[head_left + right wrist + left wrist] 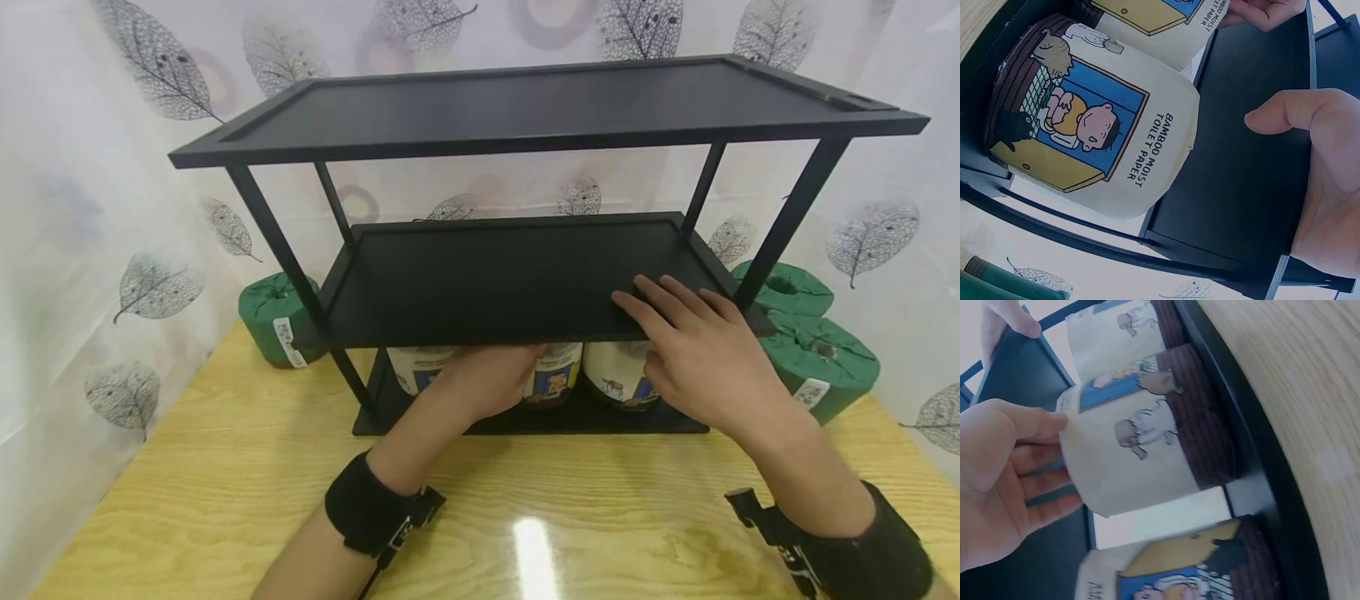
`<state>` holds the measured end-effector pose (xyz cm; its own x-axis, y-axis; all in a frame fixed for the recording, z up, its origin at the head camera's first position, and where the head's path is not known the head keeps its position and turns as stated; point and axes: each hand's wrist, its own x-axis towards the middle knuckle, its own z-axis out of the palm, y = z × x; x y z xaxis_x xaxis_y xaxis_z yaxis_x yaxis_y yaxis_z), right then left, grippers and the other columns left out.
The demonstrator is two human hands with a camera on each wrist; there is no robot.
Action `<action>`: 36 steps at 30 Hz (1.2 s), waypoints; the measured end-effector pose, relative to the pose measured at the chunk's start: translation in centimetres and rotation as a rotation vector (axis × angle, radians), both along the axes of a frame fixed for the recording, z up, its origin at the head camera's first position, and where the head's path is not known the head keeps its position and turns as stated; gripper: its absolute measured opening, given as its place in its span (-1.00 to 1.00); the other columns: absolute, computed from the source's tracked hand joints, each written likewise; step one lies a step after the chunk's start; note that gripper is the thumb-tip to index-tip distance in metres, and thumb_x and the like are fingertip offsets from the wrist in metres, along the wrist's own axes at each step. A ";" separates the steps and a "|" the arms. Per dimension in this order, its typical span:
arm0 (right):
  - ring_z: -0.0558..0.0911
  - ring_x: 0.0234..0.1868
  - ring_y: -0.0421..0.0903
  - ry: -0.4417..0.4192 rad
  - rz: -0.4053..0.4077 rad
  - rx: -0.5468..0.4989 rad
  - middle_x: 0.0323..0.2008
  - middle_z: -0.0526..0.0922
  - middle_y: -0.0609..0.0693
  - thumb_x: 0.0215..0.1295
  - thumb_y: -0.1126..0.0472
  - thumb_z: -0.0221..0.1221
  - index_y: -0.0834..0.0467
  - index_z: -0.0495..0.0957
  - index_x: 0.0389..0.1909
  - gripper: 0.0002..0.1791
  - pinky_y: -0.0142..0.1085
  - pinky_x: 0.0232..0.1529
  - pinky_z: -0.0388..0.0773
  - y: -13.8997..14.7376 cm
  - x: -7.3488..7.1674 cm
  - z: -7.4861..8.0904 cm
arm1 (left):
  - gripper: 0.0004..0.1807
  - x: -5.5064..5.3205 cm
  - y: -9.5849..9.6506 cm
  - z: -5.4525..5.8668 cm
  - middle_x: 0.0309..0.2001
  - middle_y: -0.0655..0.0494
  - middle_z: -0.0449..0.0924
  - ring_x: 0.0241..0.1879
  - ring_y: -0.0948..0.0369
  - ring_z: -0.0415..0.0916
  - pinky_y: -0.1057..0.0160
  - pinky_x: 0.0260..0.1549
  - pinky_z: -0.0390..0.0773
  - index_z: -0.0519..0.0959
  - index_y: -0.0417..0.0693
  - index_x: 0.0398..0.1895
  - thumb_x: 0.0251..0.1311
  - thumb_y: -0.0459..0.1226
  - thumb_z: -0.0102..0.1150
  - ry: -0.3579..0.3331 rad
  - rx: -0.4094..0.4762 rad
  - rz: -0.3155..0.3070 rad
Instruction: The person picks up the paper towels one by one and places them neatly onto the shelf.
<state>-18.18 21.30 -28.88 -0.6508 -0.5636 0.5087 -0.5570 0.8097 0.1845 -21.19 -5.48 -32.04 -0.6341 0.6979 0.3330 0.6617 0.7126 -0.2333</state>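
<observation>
My left hand (491, 375) reaches under the middle shelf (495, 275) of a black rack. In the left wrist view its thumb and fingers grip the top end of the middle cream roll of toilet paper (1129, 450). Two more cream rolls flank it: one (618, 379) to the right, one (420, 367) to the left, partly behind my arm. The right wrist view shows "Bamboo moist toilet paper" printed on the right roll. My right hand (697, 358) rests on the middle shelf's front right with fingers spread; its thumb (1272, 115) hangs below the shelf edge.
The rack's top shelf (517, 104) spans above both hands, on slanted-looking posts. Its bottom tray (600, 423) carries the cream rolls. Green-wrapped rolls stand beside the rack, one (273, 312) at left and two (821, 358) at right, on the wooden table (247, 467).
</observation>
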 end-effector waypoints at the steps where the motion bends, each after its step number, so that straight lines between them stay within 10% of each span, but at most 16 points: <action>1: 0.41 0.36 0.27 0.003 0.001 0.000 0.38 0.41 0.22 0.15 0.27 0.12 0.11 0.37 0.41 -0.29 0.21 0.17 0.41 0.0 0.0 0.0 | -0.49 0.2 0.0 0.1 0.42 0.03 0.36 0.41 0.05 0.31 0.09 0.39 0.31 0.35 0.12 0.46 0.48 -0.15 0.00 -0.006 -0.015 0.010; 17: 0.41 0.36 0.27 0.003 -0.004 0.004 0.38 0.42 0.23 0.16 0.28 0.11 0.11 0.38 0.41 -0.30 0.20 0.18 0.41 -0.2 0.1 0.1 | -0.61 4.1 -0.1 3.4 -0.14 0.29 0.61 -0.22 0.28 0.60 0.29 -0.39 0.60 0.57 0.12 0.11 0.32 0.04 0.23 -0.172 -0.083 0.056; 30: 0.41 0.36 0.27 0.003 -0.005 0.003 0.38 0.42 0.22 0.15 0.28 0.10 0.11 0.37 0.41 -0.30 0.20 0.18 0.41 -0.2 0.0 0.1 | -0.56 5.5 -1.7 6.3 0.00 0.18 0.66 -0.18 0.27 0.66 0.29 -0.25 0.65 0.52 0.02 0.25 0.38 -0.06 0.19 -0.363 0.035 -0.004; 36: 0.40 0.37 0.27 0.004 -0.002 0.004 0.38 0.41 0.22 0.15 0.28 0.11 0.10 0.36 0.42 -0.29 0.20 0.18 0.40 -0.2 0.0 0.1 | -0.65 5.8 -3.2 7.2 -0.16 0.23 0.68 -0.36 0.36 0.58 0.34 -0.37 0.59 0.55 0.04 0.16 0.39 -0.08 0.18 -0.328 0.140 -0.038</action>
<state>-18.17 21.10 -28.77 -0.6498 -0.5645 0.5090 -0.5548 0.8100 0.1900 -15.37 -8.67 -24.83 -0.6976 0.6849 0.2104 0.7118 0.6960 0.0944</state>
